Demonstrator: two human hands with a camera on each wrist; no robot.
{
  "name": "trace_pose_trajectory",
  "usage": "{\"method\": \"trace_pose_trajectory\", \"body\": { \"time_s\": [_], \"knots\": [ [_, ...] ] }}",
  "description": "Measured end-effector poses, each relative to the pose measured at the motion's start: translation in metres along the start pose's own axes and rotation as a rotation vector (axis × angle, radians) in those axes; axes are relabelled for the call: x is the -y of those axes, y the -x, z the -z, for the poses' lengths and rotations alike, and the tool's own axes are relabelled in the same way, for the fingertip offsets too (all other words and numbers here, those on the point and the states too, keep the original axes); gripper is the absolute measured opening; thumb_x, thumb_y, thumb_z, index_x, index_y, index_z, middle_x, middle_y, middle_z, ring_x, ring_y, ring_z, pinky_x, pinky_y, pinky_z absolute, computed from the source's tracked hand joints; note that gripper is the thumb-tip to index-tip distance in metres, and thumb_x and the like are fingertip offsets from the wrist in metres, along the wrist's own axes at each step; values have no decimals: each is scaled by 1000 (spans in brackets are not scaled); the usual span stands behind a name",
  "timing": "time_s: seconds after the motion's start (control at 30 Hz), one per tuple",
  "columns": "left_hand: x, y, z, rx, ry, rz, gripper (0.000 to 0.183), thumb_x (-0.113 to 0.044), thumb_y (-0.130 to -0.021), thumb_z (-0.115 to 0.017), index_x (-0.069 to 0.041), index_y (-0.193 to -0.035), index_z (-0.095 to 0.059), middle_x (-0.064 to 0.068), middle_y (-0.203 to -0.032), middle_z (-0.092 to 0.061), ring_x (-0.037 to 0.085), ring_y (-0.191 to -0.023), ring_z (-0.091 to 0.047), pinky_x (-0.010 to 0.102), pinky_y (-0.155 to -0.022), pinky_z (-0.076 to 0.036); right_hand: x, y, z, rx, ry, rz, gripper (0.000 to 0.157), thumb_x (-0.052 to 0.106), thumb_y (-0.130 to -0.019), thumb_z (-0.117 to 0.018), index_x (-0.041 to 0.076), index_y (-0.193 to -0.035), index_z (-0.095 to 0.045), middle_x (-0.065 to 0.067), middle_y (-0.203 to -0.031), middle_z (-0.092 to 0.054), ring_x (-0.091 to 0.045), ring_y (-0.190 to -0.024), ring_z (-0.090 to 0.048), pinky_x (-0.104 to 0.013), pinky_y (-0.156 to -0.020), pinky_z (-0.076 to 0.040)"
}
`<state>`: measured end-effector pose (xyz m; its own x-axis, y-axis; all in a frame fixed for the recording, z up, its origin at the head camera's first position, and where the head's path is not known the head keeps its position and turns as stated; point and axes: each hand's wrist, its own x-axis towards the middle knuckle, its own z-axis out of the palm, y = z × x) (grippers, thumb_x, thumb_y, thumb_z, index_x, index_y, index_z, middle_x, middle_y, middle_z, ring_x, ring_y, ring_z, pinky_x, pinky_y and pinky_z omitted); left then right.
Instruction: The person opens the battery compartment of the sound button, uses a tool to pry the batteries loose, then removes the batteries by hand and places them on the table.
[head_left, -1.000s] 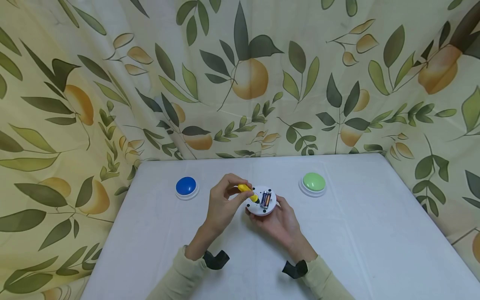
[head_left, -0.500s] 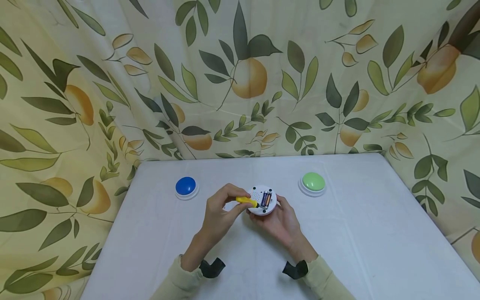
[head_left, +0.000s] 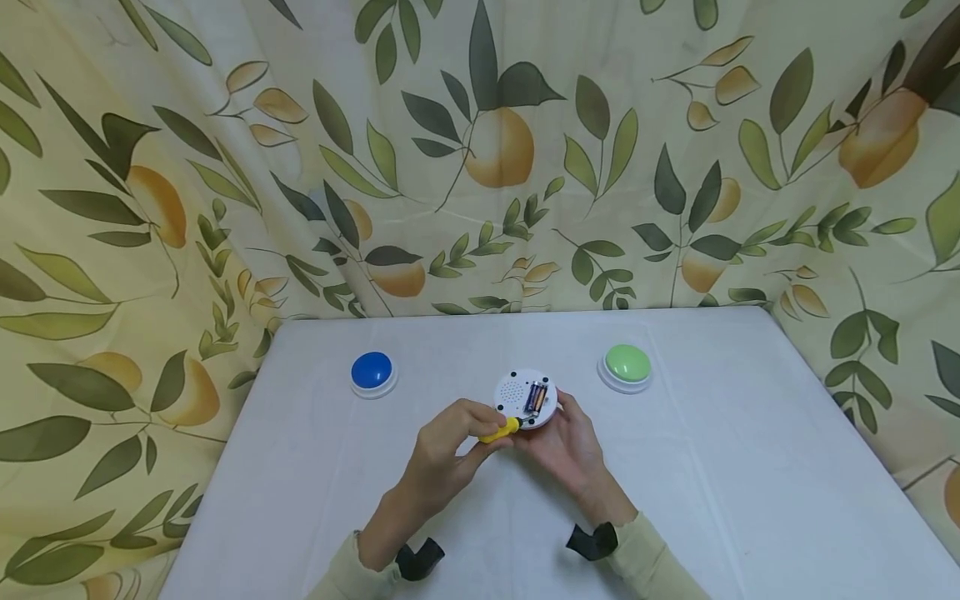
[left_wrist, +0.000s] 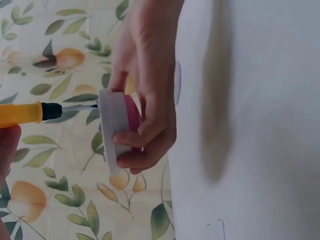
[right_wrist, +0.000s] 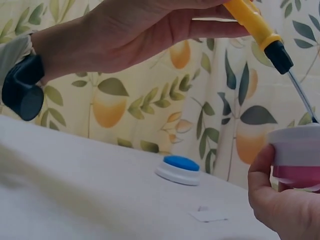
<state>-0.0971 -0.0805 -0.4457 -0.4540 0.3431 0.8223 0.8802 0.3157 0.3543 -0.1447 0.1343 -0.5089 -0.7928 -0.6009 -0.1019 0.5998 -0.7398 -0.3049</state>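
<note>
My left hand [head_left: 442, 450] pinches a yellow screwdriver [head_left: 498, 431] with a black collar. In the left wrist view, the metal tip of the screwdriver [left_wrist: 30, 113] meets the flat back of a white-and-pink push button [left_wrist: 114, 125]. My right hand [head_left: 573, 458] grips that push button [head_left: 516, 393] by its sides, its back turned up. Two batteries [head_left: 536, 398] lie in the uncovered compartment, beside a patch of small holes. Seen from the right wrist, the screwdriver [right_wrist: 257, 27] slants down onto the white base, above the pink part [right_wrist: 295, 175].
On the white table [head_left: 712, 467], a blue push button [head_left: 371, 371] stands at back left and a green push button [head_left: 627, 363] at back right. A small flat white piece [right_wrist: 210, 215] lies on the table in the right wrist view. A patterned curtain [head_left: 330, 167] hangs behind.
My left hand has moved down toward me, swinging the screwdriver's handle from the button's upper left to its lower left. My right hand and the push button stay nearly still.
</note>
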Motion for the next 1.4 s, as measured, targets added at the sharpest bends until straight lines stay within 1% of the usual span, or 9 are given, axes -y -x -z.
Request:
{"method": "trace_pose_trajectory", "body": {
  "time_s": [0.03, 0.13, 0.27, 0.53, 0.7, 0.83, 1.03, 1.2, 1.4],
  "knots": [
    [0, 0, -1, 1, -16, -31, 32, -1, -80, -87, 0, -101, -63, 8, -103, -70, 20, -96, -73, 20, -91, -59, 0, 0, 0, 1, -3, 3, 64, 44, -114, -21, 26, -168, 8, -6, -177, 9, -28, -164, 5, -55, -131, -1],
    [-1, 2, -3, -1, -63, -108, 32, -4, -79, -89, -1, -96, -63, 6, -102, -68, 17, -94, -72, 18, -90, -59, -1, 1, 0, -6, -24, 13, 63, 44, -114, -21, 27, -168, 7, -6, -177, 7, -29, -163, 1, -56, -131, -20],
    [-1, 4, -5, -2, -109, -172, 36, -2, -71, -93, -3, -90, -62, 5, -100, -68, 15, -92, -71, 16, -90, -58, -2, 2, 0, -24, -50, 27, 62, 44, -114, -23, 28, -168, 1, -5, -175, -1, -27, -157, -11, -51, -121, -38],
    [-1, 8, -5, 48, -139, -262, 22, -9, -88, -84, -4, -92, -63, 5, -100, -71, 14, -93, -70, 16, -91, -57, -3, 2, 1, -41, -96, 25, 64, 46, -113, -29, 28, -168, -2, -8, -173, -10, -33, -151, -26, -45, -121, -38],
    [-1, 13, -5, 97, -195, -307, 12, -12, -95, -77, -6, -98, -67, 4, -98, -72, 13, -92, -71, 15, -92, -57, -4, 0, 2, -37, -129, 26, 65, 47, -113, -31, 29, -168, -2, -10, -170, -18, -35, -148, -29, -40, -120, -38],
    [0, 16, -5, 121, -215, -339, 11, -11, -93, -79, -6, -98, -71, 5, -98, -75, 13, -92, -73, 16, -93, -57, -4, -1, 1, -60, -137, 35, 64, 48, -113, -30, 28, -168, -6, -11, -169, -18, -35, -147, -29, -41, -120, -38],
    [-1, 23, -3, 177, -229, -329, 12, -14, -93, -80, -8, -96, -70, 3, -102, -78, 12, -96, -74, 14, -95, -56, -4, -2, -1, -77, -141, 50, 60, 46, -113, -29, 27, -167, -10, -10, -171, -16, -36, -148, -27, -42, -120, -37],
    [-1, 27, -3, 188, -253, -340, 15, -14, -90, -82, -8, -95, -70, 4, -101, -79, 13, -97, -75, 15, -95, -56, -4, -3, -1, -72, -166, 53, 60, 47, -113, -28, 28, -167, -10, -9, -171, -16, -34, -150, -24, -42, -121, -36],
    [-1, 31, -3, 204, -279, -348, 16, -15, -90, -83, -9, -94, -69, 3, -103, -78, 13, -100, -75, 15, -96, -55, -5, -3, 0, -60, -183, 64, 60, 49, -113, -26, 30, -167, -9, -7, -171, -14, -30, -158, -9, -44, -124, -34]
  ]
}}
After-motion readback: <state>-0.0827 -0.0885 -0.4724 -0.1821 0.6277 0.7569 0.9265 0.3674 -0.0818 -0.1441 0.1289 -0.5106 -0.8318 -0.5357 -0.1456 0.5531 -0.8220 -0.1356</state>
